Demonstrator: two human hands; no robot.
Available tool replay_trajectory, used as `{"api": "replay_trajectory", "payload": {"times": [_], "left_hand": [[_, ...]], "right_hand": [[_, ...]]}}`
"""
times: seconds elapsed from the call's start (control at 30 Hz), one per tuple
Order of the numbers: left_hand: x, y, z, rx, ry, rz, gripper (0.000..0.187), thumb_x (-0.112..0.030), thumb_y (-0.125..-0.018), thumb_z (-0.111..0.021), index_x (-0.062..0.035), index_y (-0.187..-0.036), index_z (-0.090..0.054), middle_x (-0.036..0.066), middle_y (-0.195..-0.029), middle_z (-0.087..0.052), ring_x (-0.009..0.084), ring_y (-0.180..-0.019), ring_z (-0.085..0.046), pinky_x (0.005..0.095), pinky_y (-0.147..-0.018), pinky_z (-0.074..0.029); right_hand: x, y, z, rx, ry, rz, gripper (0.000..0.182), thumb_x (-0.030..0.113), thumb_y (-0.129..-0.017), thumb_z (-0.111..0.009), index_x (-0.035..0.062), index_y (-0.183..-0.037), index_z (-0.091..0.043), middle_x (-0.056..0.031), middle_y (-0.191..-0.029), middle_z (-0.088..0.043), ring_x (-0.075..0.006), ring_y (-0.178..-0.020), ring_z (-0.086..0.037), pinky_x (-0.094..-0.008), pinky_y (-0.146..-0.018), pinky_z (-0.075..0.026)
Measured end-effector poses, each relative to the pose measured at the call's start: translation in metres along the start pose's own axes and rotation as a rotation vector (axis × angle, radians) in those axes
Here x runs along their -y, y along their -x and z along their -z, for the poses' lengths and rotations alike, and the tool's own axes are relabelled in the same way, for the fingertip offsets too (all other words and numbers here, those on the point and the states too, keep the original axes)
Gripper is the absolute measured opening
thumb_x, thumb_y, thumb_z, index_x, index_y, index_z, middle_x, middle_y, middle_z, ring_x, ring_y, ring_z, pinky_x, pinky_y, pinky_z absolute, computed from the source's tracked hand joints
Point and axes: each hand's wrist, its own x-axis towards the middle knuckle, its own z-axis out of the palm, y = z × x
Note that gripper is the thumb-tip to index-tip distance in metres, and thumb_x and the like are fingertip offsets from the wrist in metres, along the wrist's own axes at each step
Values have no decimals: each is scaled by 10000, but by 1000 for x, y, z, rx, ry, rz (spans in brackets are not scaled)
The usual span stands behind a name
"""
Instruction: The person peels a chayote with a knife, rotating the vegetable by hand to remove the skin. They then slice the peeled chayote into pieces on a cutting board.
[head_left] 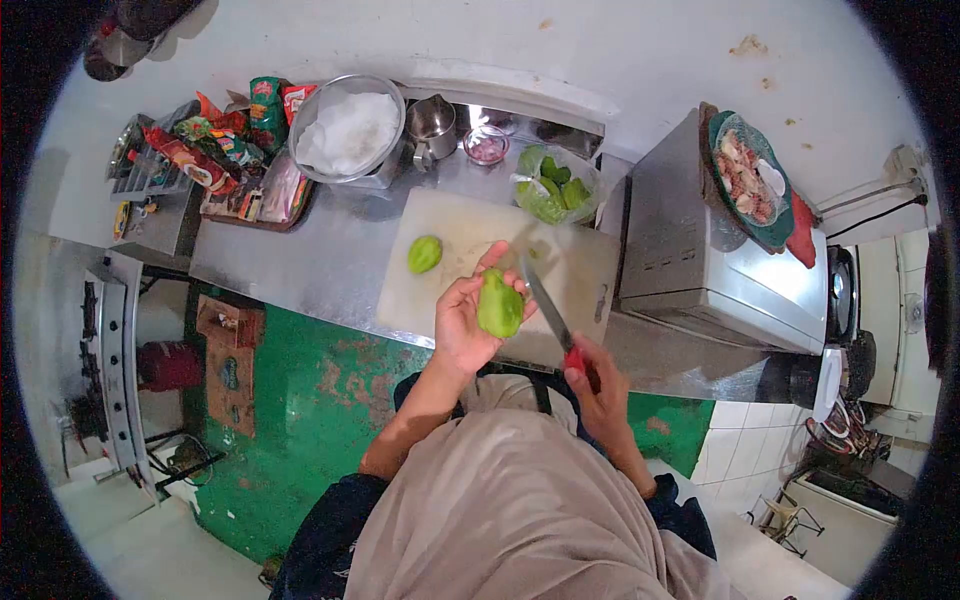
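Note:
In my left hand (464, 332) lies a pale green chayote (499, 305), held up above the cutting board with the fingers curled around it. My right hand (603, 400) grips the red handle of a knife (548, 305). Its blade points up and away from me, just right of the chayote and apart from it. A second chayote (425, 254) rests on the left part of the white cutting board (400, 295). Behind the board, a clear plastic bag (545, 207) holds several more green chayotes.
Along the back of the steel counter (270, 255) stand a large bowl (345, 135) with white contents, a metal pitcher (432, 125) and a small glass bowl (486, 146). Packets (195, 160) crowd the left. A boxy appliance (690, 250) borders the board's right, topped by a food dish (748, 170).

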Motion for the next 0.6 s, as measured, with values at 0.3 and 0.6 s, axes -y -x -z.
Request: {"api": "replay_trajectory", "payload": {"times": [0.3, 0.6], "left_hand": [[1, -2, -10, 31, 98, -41, 443, -253, -975, -432, -131, -1400, -397, 124, -1238, -559, 230, -1063, -555, 372, -852, -449], [1, 1, -9, 11, 138, -47, 380, -298, -987, -446, -132, -1329, -469, 121, -1268, -547, 234, -1107, -544, 370, -870, -451]], "right_hand": [[20, -5, 10, 222, 294, 243, 410, 150, -837, -650, 162, -1242, -586, -99, -916, -652, -261, -806, -635, -377, -680, -531], [15, 0, 8, 216, 332, 266, 405, 167, -847, -651, 195, -1246, -589, -92, -903, -653, -254, -794, -636, -370, -655, -534]]}}
